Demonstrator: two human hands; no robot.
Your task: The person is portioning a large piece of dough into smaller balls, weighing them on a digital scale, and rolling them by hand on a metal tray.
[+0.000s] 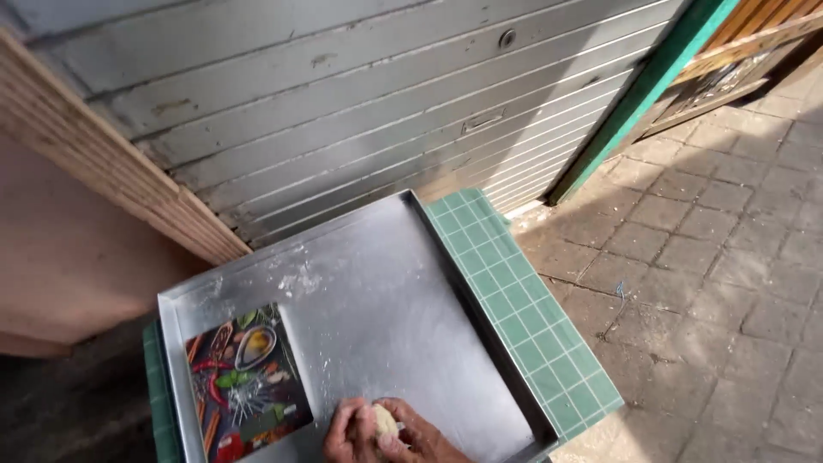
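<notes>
Both hands close around a small pale lump of dough (385, 420), cupping it from either side: the left hand (347, 437) curls its fingers over the lump's left flank, and the right hand (420, 439) wraps the right flank, thumb forward, so only the top of the lump shows between them. The grip looks loose rather than clenched, the fingers bent to the lump's shape. I judge the dough soft and light, easily dented, probably a little sticky where it is not floured, so it is best taken with the whole palm and fingers around its sides rather than pinched. What shows is roundish, perhaps slightly longer running away from the person toward the tray's far edge, but too much is hidden to call a clear long axis or a pointing end. The lump sits near the near edge of a large shallow rectangular metal tray (377, 257), roughly midway along that edge, and whether it rests on the tray floor or is lifted just off it I cannot tell. Traces of white flour (296, 281) dust the tray toward its far left corner. Just left of the hands, in the tray's near left corner, lies a rectangular glossy cutting board printed with colourful spices and vegetables (244, 386). The tray rests on a counter of small green tiles (531, 326), whose right edge shows beside it.
</notes>
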